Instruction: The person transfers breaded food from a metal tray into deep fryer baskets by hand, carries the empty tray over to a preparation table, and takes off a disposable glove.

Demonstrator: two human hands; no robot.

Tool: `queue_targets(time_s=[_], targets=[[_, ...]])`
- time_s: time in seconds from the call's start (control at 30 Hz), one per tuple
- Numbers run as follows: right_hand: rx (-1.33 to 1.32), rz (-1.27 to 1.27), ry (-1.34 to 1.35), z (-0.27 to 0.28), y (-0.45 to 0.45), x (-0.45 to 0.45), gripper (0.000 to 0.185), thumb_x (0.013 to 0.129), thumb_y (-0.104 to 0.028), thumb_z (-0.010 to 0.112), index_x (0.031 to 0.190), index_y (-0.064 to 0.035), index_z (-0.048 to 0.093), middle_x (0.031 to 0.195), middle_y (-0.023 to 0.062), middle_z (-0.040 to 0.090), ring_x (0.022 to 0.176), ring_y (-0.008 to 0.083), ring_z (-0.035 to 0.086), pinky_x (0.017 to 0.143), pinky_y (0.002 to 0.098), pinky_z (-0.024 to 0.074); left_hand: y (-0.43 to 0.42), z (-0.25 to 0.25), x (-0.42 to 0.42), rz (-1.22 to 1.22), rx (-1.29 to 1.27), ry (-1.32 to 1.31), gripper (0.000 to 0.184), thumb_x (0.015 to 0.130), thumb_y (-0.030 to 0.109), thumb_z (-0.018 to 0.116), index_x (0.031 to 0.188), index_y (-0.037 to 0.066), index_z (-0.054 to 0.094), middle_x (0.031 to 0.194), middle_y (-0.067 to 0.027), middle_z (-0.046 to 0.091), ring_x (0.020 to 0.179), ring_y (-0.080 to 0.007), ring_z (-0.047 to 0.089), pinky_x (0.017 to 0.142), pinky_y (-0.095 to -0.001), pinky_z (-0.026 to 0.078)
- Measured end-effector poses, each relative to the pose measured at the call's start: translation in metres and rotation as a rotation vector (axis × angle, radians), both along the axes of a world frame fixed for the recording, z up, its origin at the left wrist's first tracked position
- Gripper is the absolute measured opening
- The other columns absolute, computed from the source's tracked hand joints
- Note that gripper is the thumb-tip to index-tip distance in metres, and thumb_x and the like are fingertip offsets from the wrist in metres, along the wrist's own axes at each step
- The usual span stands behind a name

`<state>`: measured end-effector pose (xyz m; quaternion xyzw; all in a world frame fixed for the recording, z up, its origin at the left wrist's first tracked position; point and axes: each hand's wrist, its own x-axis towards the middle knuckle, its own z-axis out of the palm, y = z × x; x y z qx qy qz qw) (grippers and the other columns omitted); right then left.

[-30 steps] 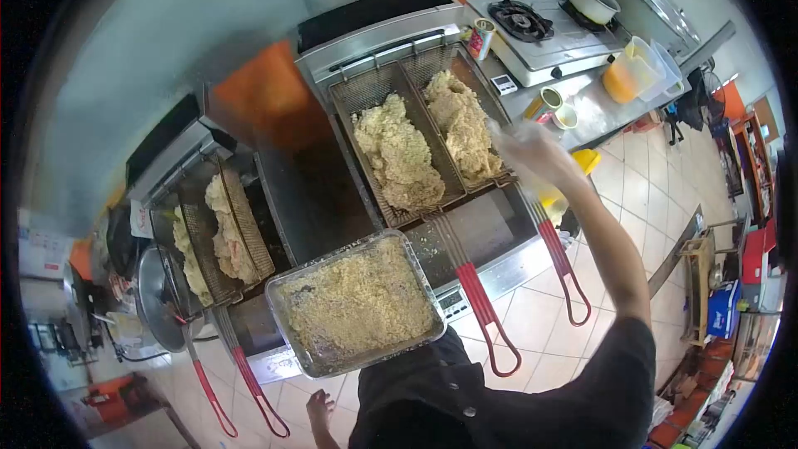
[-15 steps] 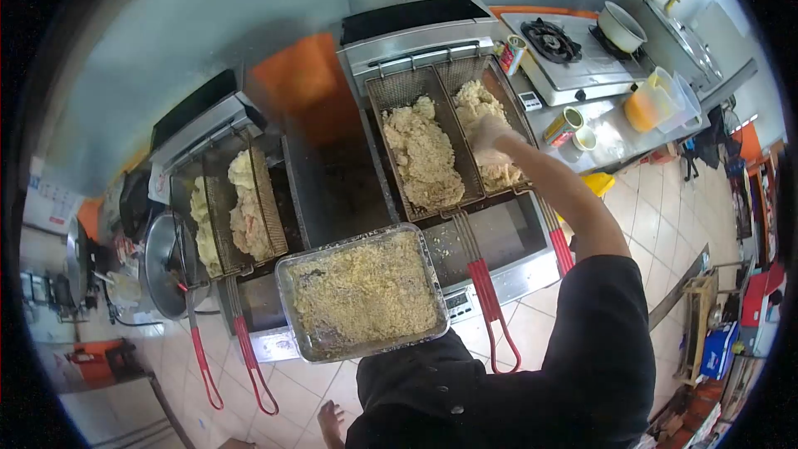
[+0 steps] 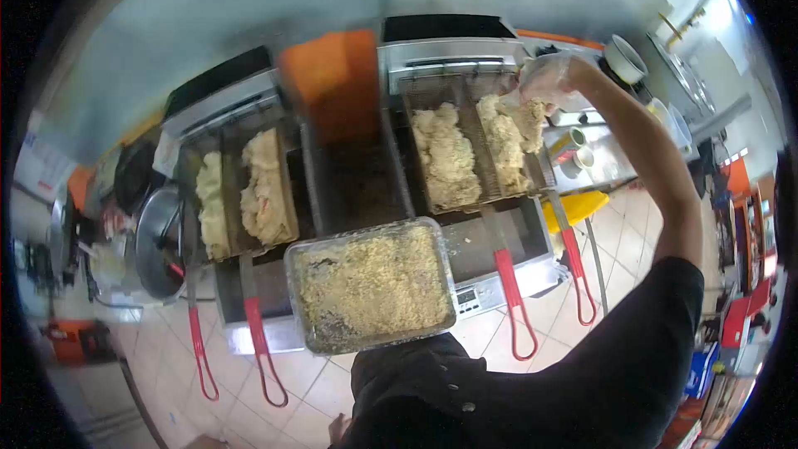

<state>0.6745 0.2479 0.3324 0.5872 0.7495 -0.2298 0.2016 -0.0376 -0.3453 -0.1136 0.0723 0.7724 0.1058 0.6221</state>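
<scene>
My right hand (image 3: 550, 81), in a clear plastic glove, is closed on a breaded piece (image 3: 529, 123) above the rightmost fryer basket (image 3: 544, 173). More breaded pieces (image 3: 503, 143) lie in that basket. Beside it, another basket (image 3: 401, 100) holds breaded pieces (image 3: 446, 155). A metal tray of crumbs (image 3: 374, 287) rests on the fryer's front edge. My left hand (image 3: 339, 426) hangs low by my body, mostly hidden, its fingers not clear.
At left, a second fryer has two baskets with battered pieces (image 3: 264, 187). A wok (image 3: 158, 241) stands farther left. To the right are cans (image 3: 567, 144), a small cup (image 3: 583, 157), a stove with a pot (image 3: 625, 58), and a yellow object (image 3: 582, 206).
My right hand has moved up to the far end of the right basket, and a breaded piece now hangs from it. My view has shifted, and my left hand is less visible.
</scene>
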Motion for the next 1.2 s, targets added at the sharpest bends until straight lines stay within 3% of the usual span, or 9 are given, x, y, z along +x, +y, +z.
queue_targets(time_s=[0.03,0.27,0.47,0.63,0.77,0.87,1.0,1.07,1.2], targets=[[0.085,0.414,-0.142,0.005,0.01,-0.014,0.043,0.08,-0.017,0.069,0.12,-0.0088,0.056,0.116,0.0104,0.059,0.113,0.0276,0.052,0.101,0.0369,0.0423,0.008,0.007,0.003,-0.012,0.017,0.0,0.045,0.094,0.038,0.047,0.124,0.005,0.049,0.109,-0.015,0.061,0.092,-0.0327,0.063,0.071,-0.0458,0.05],[0.29,0.215,-0.021,0.059,-0.014,-0.281,0.031,0.092,-0.018,0.052,0.122,-0.01,0.055,0.129,0.0109,0.052,0.121,0.0264,0.047,0.106,0.0359,0.0374,0.023,0.017,-0.017,0.203,0.089,0.002,0.048,0.094,0.038,0.046,0.128,0.003,0.046,0.116,-0.0177,0.058,0.098,-0.034,0.061,0.078,-0.0487,0.049],[-0.355,-0.366,1.401,-0.04,0.092,-0.423,0.03,0.099,-0.019,0.042,0.12,-0.0005,0.051,0.125,0.0077,0.052,0.116,0.0159,0.047,0.103,0.0353,0.0439,0.007,0.024,-0.07,0.311,0.114,0.083,0.053,0.092,0.037,0.048,0.132,0.004,0.042,0.12,-0.0193,0.057,0.1,-0.0354,0.061,0.083,-0.0525,0.047],[-0.342,-0.422,1.699,-0.077,0.127,-0.526,0.025,0.099,-0.016,0.042,0.118,-0.0041,0.052,0.127,0.0048,0.048,0.118,0.0166,0.046,0.103,0.0346,0.0422,-0.031,0.02,-0.106,0.444,0.089,0.159,0.049,0.092,0.037,0.051,0.128,0.004,0.047,0.112,-0.0186,0.061,0.09,-0.0356,0.064,0.075,-0.0519,0.05],[-0.463,-0.543,1.803,-0.124,0.162,-0.545,0.033,0.102,-0.024,0.031,0.122,-0.0057,0.05,0.129,0.0054,0.046,0.124,0.0187,0.041,0.106,0.0372,0.0401,-0.079,-0.003,-0.118,0.444,0.031,0.117,0.049,0.093,0.038,0.048,0.128,0.004,0.045,0.112,-0.019,0.061,0.089,-0.0358,0.065,0.074,-0.0513,0.05],[0.114,-0.104,1.12,-0.082,0.11,-0.555,0.038,0.103,-0.028,0.027,0.131,-0.0081,0.043,0.135,0.0037,0.044,0.127,0.0191,0.039,0.108,0.0376,0.0381,-0.106,-0.034,-0.125,0.48,-0.063,0.003,0.052,0.094,0.039,0.048,0.132,0.003,0.04,0.118,-0.0193,0.059,0.095,-0.0378,0.063,0.078,-0.052,0.049],[-0.288,-0.552,1.581,-0.075,0.096,-0.549,0.028,0.1,-0.013,0.036,0.123,-0.0088,0.051,0.137,0.0022,0.044,0.123,0.0141,0.043,0.107,0.0352,0.0405,-0.097,-0.031,-0.128,0.329,-0.09,-0.036,0.053,0.095,0.04,0.047,0.131,0.002,0.04,0.121,-0.019,0.058,0.098,-0.0395,0.062,0.075,-0.0523,0.051],[-0.224,-0.514,1.527,-0.073,0.099,-0.548,0.028,0.1,-0.013,0.035,0.122,-0.0082,0.051,0.136,0.0027,0.045,0.122,0.014,0.044,0.106,0.0342,0.0412,-0.078,-0.027,-0.134,0.108,-0.007,0.022,0.051,0.095,0.039,0.047,0.13,0.002,0.042,0.121,-0.0184,0.058,0.098,-0.039,0.062,0.074,-0.0509,0.051],[-0.053,-0.36,1.502,-0.08,0.101,-0.545,0.032,0.098,-0.014,0.044,0.128,-0.0025,0.046,0.13,0.009,0.051,0.12,0.018,0.048,0.102,0.0354,0.043,-0.044,-0.024,-0.148,0.281,0.063,0.096,0.048,0.094,0.037,0.049,0.128,0.004,0.046,0.114,-0.0166,0.062,0.092,-0.0357,0.064,0.073,-0.0496,0.051]])
